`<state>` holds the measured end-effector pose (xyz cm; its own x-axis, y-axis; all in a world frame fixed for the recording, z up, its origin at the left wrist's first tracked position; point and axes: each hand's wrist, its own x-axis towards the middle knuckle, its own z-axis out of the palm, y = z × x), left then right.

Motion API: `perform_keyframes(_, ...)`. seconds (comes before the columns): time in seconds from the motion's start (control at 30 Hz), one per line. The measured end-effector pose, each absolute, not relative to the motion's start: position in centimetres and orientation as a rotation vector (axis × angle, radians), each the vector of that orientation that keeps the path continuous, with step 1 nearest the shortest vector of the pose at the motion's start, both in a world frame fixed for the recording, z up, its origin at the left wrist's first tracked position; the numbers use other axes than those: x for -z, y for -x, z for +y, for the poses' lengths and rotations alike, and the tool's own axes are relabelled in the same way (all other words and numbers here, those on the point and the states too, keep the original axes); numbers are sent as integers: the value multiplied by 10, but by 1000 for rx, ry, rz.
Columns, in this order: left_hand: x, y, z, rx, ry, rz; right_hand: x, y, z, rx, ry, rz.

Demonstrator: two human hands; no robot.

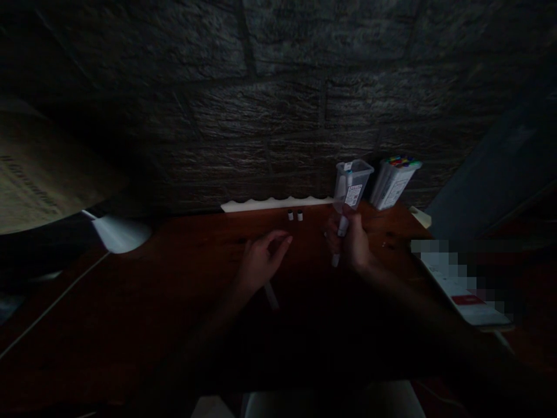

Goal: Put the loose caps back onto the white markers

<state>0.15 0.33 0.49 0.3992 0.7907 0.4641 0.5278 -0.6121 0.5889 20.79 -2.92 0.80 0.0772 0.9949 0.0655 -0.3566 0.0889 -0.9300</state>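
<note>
My right hand (354, 244) is closed around a white marker pen (340, 235), holding it upright over the dark wooden desk (174, 278). My left hand (261, 258) hovers palm down to its left, fingers loosely spread and holding nothing. Another white marker (270, 295) lies on the desk just under my left wrist. Two small marker caps (295, 215) stand on the desk beyond my hands. A clear plastic marker box (352, 184) stands right behind my right hand, and a second box (395, 181) full of coloured markers is beside it.
A white wavy-edged strip (274, 203) lies along the stone wall. A white lamp head (119, 232) and its cable sit at the left. A white booklet (465, 287) lies at the right desk edge. The scene is very dim.
</note>
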Motion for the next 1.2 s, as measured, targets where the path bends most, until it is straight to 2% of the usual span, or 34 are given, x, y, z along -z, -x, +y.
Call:
perform_keyframes(0.13,-7,1,3,-955,-2316,1100,-14,-213,-28,-1342,712,-697)
perform_keyframes(0.3,-3,-7,-13,-725,-2295,710,-17,-220,-30,-1503,433,-443)
perform_keyframes(0.57,-7,-9,-11,-762,-1971,948,-14,-210,-30,-1350,529,-510)
perform_keyframes(0.73,-19,-4,-8,-367,-1534,772,-15,-211,-29,-1297,547,-625)
perform_keyframes(0.8,-21,-3,-9,-311,-1432,723,-15,-211,-28,-1309,534,-600)
perform_keyframes(0.97,-16,0,-3,-497,-1461,803,-21,-220,-27,-1351,650,-728)
perform_keyframes(1.2,-10,2,7,-862,-1750,963,-21,-239,-37,-946,1227,-1494)
